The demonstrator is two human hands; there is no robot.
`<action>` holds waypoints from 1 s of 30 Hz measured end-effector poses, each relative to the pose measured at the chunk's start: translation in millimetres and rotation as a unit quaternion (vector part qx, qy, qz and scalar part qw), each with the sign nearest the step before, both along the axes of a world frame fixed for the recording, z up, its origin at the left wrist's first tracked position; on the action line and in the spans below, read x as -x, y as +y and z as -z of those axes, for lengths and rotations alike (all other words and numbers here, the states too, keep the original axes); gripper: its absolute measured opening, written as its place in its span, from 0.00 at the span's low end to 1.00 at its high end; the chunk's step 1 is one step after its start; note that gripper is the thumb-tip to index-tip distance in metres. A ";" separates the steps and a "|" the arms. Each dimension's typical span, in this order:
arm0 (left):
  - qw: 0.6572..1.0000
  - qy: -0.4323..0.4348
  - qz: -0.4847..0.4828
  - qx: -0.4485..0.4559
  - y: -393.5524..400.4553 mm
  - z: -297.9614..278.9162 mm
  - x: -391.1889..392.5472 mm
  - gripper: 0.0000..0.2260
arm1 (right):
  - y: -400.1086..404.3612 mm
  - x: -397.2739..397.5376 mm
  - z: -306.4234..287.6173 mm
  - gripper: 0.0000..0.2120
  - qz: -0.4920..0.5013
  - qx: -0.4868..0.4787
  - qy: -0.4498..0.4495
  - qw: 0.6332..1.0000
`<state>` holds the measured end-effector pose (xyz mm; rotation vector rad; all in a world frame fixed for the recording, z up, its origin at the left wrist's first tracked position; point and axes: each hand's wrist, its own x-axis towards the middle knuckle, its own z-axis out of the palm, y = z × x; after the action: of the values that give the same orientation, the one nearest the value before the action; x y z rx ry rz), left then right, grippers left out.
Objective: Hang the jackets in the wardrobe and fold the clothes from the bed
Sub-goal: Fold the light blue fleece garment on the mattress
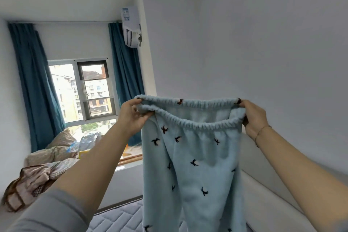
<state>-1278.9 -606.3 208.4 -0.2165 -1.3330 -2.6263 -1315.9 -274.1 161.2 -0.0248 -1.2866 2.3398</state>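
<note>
Both hands have a closed grip on the elastic waistband [190, 113] of a pair of light blue fleece trousers [190, 165]. The left hand [131, 117] pinches the waistband's left end, thumb on top and fingers curled under the gathered edge; the right hand [253, 118] holds the right end the same way, a thin bracelet [261, 131] on its wrist. Between the two grips the waistband is stretched wide and gapes open towards the camera, its front edge sagging lower than the back.

From the waistband the trousers hang straight down in the air, printed with small dark birds, and run out of the bottom of the view above the quilted grey bed [120, 218]. Whether the leg ends touch the bed cannot be told, as they are cut off.

The step in hand looks like the folding part of the task: the garment is lifted and spread to square it up. The next move probably calls for bringing the two waistband ends together so one leg lies over the other, then lowering the trousers flat onto the bed below them.

Left of the trousers, a heap of pink and checked clothes [33, 181] lies waiting; beyond it are the window [90, 90] and teal curtains [35, 84].
</note>
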 end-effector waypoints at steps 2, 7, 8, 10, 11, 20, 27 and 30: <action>1.000 -0.018 0.021 0.010 -7.3 16.8 1.8 0.12 | -2.4 -15.2 4.3 0.09 0.012 -0.022 0.024 0.999; 0.997 -0.072 0.010 0.014 -62.2 96.5 -10.2 0.12 | -57.7 -68.9 53.5 0.11 -0.028 -0.096 0.017 0.995; 0.996 -0.090 0.003 0.003 -79.0 118.9 -15.1 0.12 | -75.4 -83.5 71.1 0.11 -0.047 -0.115 0.013 0.992; 0.991 -0.133 0.008 -0.017 -117.2 168.3 -28.4 0.10 | -111.7 -116.6 115.5 0.13 -0.081 -0.179 0.000 0.980; 0.988 -0.155 0.007 -0.017 -137.7 194.1 -37.8 0.07 | -129.9 -134.7 140.6 0.14 -0.098 -0.213 -0.008 0.972; 0.925 -0.365 -0.104 0.035 -289.3 452.0 -165.0 0.22 | -303.7 -278.4 396.0 0.09 -0.296 -0.424 -0.194 0.834; 0.829 -0.527 -0.172 0.068 -346.4 662.0 -314.4 0.22 | -371.5 -415.6 592.2 0.10 -0.393 -0.504 -0.339 0.690; 0.802 -0.554 -0.199 0.105 -372.3 726.5 -377.3 0.19 | -390.3 -474.5 651.6 0.11 -0.438 -0.516 -0.359 0.643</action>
<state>-901.6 -978.5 -518.1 1.6120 -1.6369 -2.1563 -841.4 -664.4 -490.3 0.0592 -3.5346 1.7277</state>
